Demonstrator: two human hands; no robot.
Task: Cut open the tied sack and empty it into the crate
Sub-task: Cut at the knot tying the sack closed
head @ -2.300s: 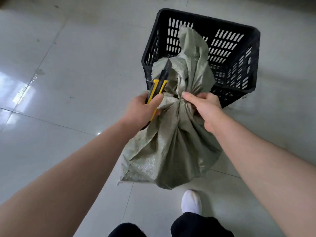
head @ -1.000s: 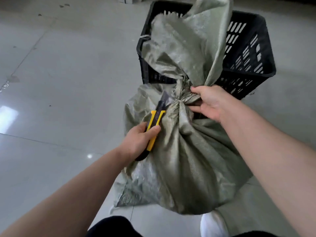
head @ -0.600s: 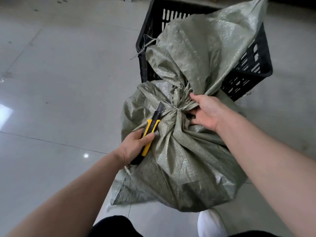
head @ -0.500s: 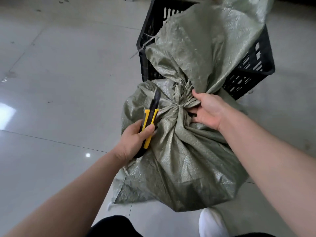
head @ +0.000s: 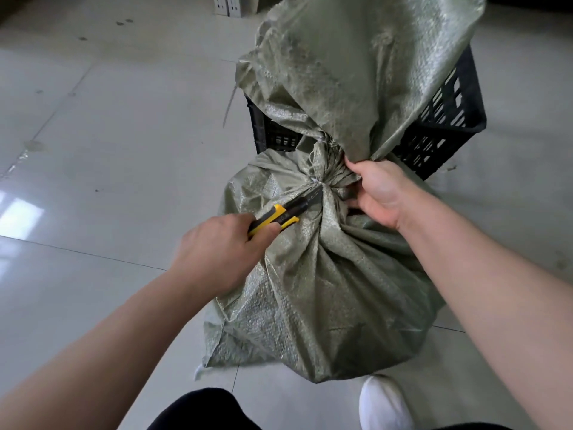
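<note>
My left grip (head: 223, 249) is curled round the yellow-and-black knife (head: 280, 214), its blade tip at the tied neck of the green sack (head: 325, 290). My right grip (head: 376, 193) clutches that neck from the other side. The sack stands on the floor (head: 108, 135), just before the black crate (head: 446, 125).

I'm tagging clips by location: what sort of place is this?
Probably a warehouse or storeroom, though little shows: glossy floor tiles, a black slatted plastic crate, and a tied woven sack.
</note>
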